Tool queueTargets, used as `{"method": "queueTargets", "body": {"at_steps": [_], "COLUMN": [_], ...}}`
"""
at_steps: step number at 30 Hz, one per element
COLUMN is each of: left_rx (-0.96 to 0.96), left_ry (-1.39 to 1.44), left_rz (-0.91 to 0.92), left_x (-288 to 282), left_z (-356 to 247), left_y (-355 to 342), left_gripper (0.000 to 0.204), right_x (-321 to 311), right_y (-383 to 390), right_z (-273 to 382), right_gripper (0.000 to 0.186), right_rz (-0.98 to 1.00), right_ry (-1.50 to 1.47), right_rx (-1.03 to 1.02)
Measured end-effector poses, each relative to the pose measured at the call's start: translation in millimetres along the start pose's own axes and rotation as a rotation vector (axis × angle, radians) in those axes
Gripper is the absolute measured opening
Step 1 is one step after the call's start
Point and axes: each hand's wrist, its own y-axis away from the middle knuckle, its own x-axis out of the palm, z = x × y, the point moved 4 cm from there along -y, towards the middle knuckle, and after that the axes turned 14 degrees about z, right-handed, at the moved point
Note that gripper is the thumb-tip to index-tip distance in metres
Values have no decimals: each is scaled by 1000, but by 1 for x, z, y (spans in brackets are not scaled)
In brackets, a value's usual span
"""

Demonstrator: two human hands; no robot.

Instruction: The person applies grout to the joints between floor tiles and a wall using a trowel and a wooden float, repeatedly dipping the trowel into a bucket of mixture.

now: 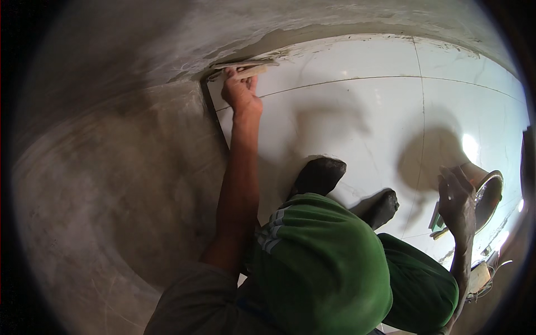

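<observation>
My left hand reaches to the far left corner of the white tiled floor, its fingers closed round a pale, flat, wood-like strip. A second, greyish strip lies just beyond it along the foot of the wall; its kind is hard to make out. At the right, my right hand hangs with its fingers loosely stretched and nothing visible in them. It overlaps a round bucket in the view; whether they touch I cannot tell. A green flat-edged object shows beside that hand, partly hidden.
A grey plastered wall runs along the far side, with crumbs and smears at its foot. Bare grey concrete lies left of the tile edge. My dark-covered feet are on the tiles. Wires and a pale block sit at lower right.
</observation>
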Motion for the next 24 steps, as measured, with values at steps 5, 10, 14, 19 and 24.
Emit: {"method": "queueTargets", "body": {"at_steps": [5,10,14,19,24], "left_rx": [-31,-104,-403,-591,-817], "left_ry": [-48,-138,-175,-332,-277], "left_rz": [58,302,783,1103,1214], "left_x": [47,123,177,185,173], "left_z": [35,84,122,130,126], "left_y": [16,66,145,214,221], "left_gripper": [41,30,16,16,36], "right_x": [0,-7,-5,11,-1], "right_y": [9,27,51,87,146], "right_z": [4,13,-5,-28,-52], "right_gripper": [18,18,17,15,15], "right_rz": [-5,22,-112,-134,-386], "right_ry": [40,3,43,-326,-337], "right_rx": [-4,154,21,17,81]}}
